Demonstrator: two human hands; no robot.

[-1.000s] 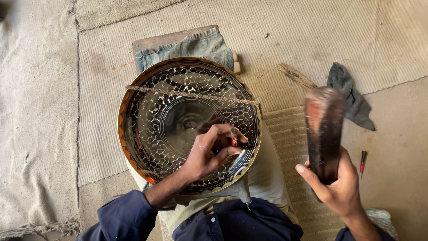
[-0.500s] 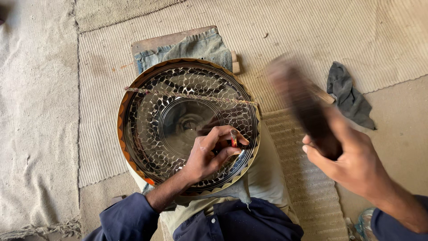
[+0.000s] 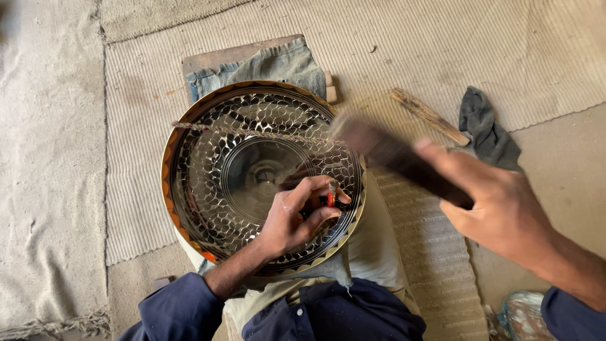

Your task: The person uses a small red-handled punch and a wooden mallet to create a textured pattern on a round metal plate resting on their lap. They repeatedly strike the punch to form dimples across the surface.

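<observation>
1. The left hand (image 3: 297, 218) pinches a small punch (image 3: 331, 192) upright, its tip on the plate (image 3: 208, 183).
2. The round, patterned plate rests on the person's lap, over a mat (image 3: 442, 50) on the floor.
3. The right hand (image 3: 499, 208) is clamped around a blurred wooden mallet (image 3: 385, 151), its head above the plate's right rim.
4. A stick (image 3: 429, 117) and a dark rag (image 3: 486, 129) lie on the mat, right of the plate.
</observation>
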